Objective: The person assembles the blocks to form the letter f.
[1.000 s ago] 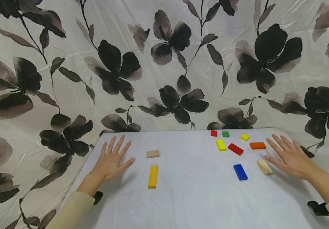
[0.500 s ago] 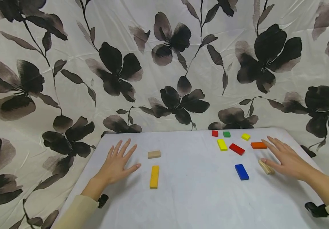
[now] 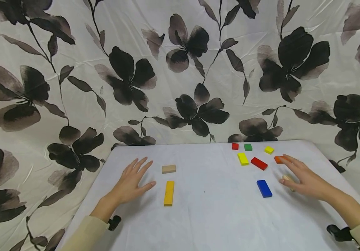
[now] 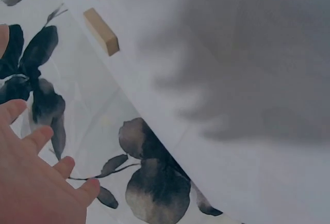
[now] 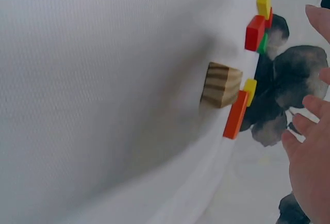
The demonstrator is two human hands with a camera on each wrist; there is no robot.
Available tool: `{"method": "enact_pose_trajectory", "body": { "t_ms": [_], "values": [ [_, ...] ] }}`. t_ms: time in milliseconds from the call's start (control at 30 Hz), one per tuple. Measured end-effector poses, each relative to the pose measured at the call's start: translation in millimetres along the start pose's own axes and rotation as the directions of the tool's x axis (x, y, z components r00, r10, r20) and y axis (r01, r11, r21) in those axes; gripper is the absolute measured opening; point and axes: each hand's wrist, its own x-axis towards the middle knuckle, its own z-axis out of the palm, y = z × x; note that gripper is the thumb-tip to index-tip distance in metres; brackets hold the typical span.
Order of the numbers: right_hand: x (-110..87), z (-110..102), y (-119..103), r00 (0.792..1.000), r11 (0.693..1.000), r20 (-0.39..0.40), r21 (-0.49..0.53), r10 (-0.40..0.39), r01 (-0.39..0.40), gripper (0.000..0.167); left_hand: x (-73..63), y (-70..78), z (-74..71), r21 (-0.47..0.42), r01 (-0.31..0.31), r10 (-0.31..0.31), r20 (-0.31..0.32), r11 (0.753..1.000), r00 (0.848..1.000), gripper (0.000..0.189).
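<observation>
My left hand [image 3: 129,184] hovers over the left of the white table with its fingers spread, holding nothing. To its right lie a beige wooden block [image 3: 169,169] and a long golden-yellow block [image 3: 169,193]. My right hand [image 3: 308,181], also holding nothing, is over the right side with fingers extended. It partly covers a striped wooden block [image 3: 286,177] and an orange block [image 3: 278,159] in the head view. The right wrist view shows the striped wooden block [image 5: 220,85] standing apart from the fingers. A blue block [image 3: 264,188] lies left of this hand.
Toward the back right of the white table [image 3: 205,223] lie a red block [image 3: 259,163], a yellow block [image 3: 243,159], a small red block [image 3: 235,146], a small green block [image 3: 248,147] and a small yellow block [image 3: 269,150]. A floral cloth [image 3: 161,31] hangs behind.
My right hand has moved left and now overlaps the orange and striped wooden blocks. My left hand has shifted slightly right and lower. The blocks stay where they were.
</observation>
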Motion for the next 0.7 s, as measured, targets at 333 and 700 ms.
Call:
{"method": "enact_pose_trajectory", "body": {
  "t_ms": [333,700],
  "values": [
    [1.6,7.6,-9.5,0.998,0.995,-0.021,0.079,-0.061,0.062,0.083,-1.7,6.9,4.0,-0.041,0.002,-0.002,0.007,0.999,1.0,0.079],
    [3.9,17.9,-20.0,0.999,0.995,0.014,0.086,-0.045,0.044,0.081,-1.9,10.0,11.3,-0.126,0.03,-0.025,0.042,0.992,0.999,0.078]
  ]
}}
